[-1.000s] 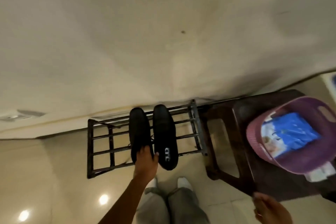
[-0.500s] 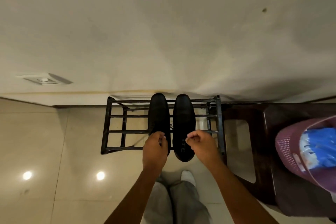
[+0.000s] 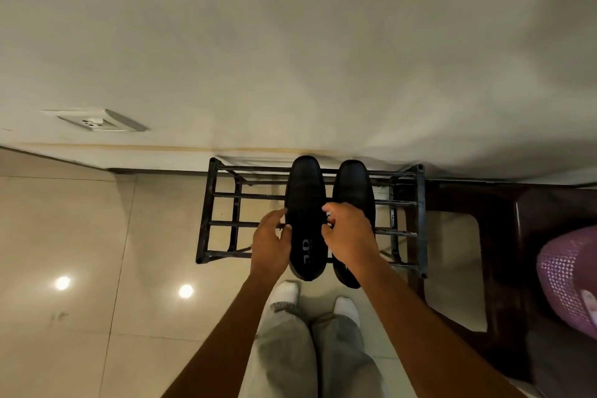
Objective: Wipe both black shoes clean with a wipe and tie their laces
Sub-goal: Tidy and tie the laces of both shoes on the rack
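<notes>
Two black shoes stand side by side on a black metal rack (image 3: pixel 211 203), toes toward the wall. The left shoe (image 3: pixel 305 191) shows a white logo on its insole, and the right shoe (image 3: pixel 353 182) lies close beside it. My left hand (image 3: pixel 269 244) pinches the left edge of the left shoe between thumb and fingers. My right hand (image 3: pixel 350 236) is curled between the shoes, its fingertips closed on thin dark lace strands at the left shoe's opening. It hides the middle of the right shoe. No wipe is in view.
A dark brown stool (image 3: pixel 504 229) stands right of the rack and carries a purple mesh basket (image 3: pixel 568 275), cut off by the frame edge. The cream wall with a socket plate (image 3: pixel 97 121) rises behind the rack. My legs and white socks (image 3: pixel 286 292) are on the tiled floor.
My right hand came in from the lower right to the shoes. Both hands then shifted onto the left shoe, the left hand to its outer edge. The view panned left, so the basket slid toward the frame edge.
</notes>
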